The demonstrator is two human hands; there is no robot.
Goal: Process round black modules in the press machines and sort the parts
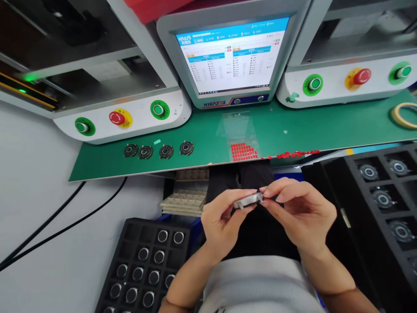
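Both of my hands meet over my lap around a small flat white-grey part (248,200). My left hand (223,219) pinches its left end between thumb and fingers. My right hand (299,211) grips its right end with the fingertips. On the green bench mat (208,134), several round black-and-gold parts (158,150) lie in a row at the left. A sheet of small red stickers (243,151) sits at the mat's front edge, above my hands.
A black foam tray (143,265) with ringed round parts is at lower left; another black tray (384,200) holds similar parts at right. Two machines with green and red buttons flank a lit monitor (233,54). A tape roll (404,115) lies far right. Black cables (52,226) run at left.
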